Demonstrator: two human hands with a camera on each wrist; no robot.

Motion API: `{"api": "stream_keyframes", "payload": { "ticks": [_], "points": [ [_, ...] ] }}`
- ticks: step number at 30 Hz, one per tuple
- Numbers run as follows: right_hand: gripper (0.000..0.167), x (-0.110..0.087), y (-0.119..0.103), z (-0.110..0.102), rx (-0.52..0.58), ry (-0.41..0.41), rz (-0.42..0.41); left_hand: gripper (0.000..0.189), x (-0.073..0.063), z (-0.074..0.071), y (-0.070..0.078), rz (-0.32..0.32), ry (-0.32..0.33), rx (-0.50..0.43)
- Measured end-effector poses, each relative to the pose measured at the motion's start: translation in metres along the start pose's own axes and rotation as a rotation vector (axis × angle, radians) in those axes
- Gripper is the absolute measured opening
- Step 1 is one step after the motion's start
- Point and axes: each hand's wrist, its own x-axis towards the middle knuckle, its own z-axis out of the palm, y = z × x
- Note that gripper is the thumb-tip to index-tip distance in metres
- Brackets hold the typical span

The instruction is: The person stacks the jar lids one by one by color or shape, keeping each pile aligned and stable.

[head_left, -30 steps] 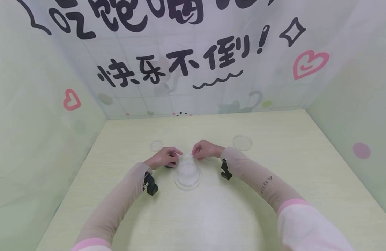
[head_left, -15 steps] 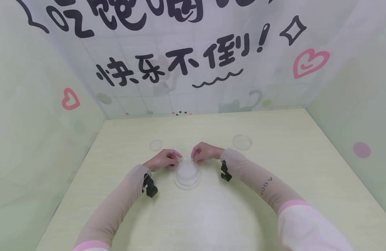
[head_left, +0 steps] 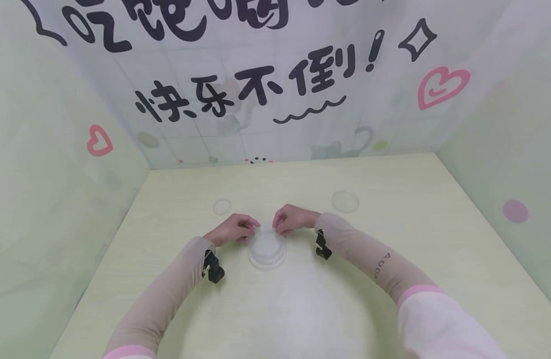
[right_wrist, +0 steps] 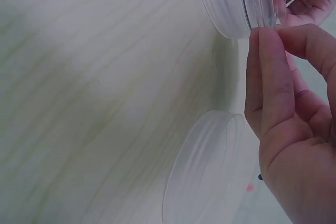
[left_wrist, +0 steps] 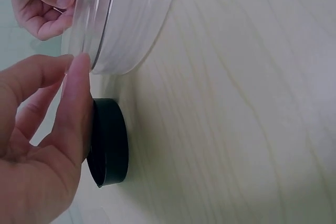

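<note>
A stack of clear round plastic dishes (head_left: 266, 263) stands on the table between my two hands. My left hand (head_left: 235, 228) pinches the rim of the uppermost piece between thumb and fingertips, on its left side. Opposite it, my right hand (head_left: 295, 218) pinches the same rim with thumb and fingers. Side on, the left wrist view shows the clear dish wall (left_wrist: 137, 22) with thin rims above it. Directly below my left hand lies a short black round ring or cap (left_wrist: 116, 142), hidden in the head view. Beneath my right hand is another clear round dish (right_wrist: 202, 174).
Toward the back left of the pale wooden table (head_left: 302, 309) lies a small clear round piece (head_left: 222, 206). A larger clear round piece (head_left: 345, 201) lies at the back right. Printed cloth walls (head_left: 239, 144) enclose the table's back and sides.
Both hands have come slightly down and nearer the body, with the uppermost clear piece now lower over the stack. The black piece beside my left hand has passed out of the head view.
</note>
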Motion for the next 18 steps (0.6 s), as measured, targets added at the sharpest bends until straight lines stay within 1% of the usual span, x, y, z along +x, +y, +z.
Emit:
{"api": "stream_keyframes", "payload": {
  "ticks": [1, 2, 7, 13, 18],
  "points": [
    [0.008, -0.0002, -0.0001, 0.0005, -0.002, 0.006, -0.001, 0.026, 0.0001, 0.0, -0.0005, 0.004, 0.001, 0.001],
    [0.009, -0.0007, -0.0013, 0.0018, -0.004, 0.019, 0.026, 0.026, 0.0001, -0.0001, -0.0009, 0.008, 0.001, 0.002],
    [0.012, -0.003, -0.0028, 0.0055, -0.029, 0.045, 0.011, 0.028, -0.0008, -0.0002, -0.0024, 0.017, -0.001, 0.005],
    [0.013, -0.0052, -0.004, 0.0078, -0.036, 0.036, 0.003, 0.03, -0.005, 0.0017, -0.0012, 0.034, -0.007, -0.007],
    [0.012, -0.0066, -0.0038, 0.0088, -0.03, 0.03, 0.007, 0.03, -0.0049, 0.0032, -0.0028, 0.033, -0.005, 0.0]
  ]
}}
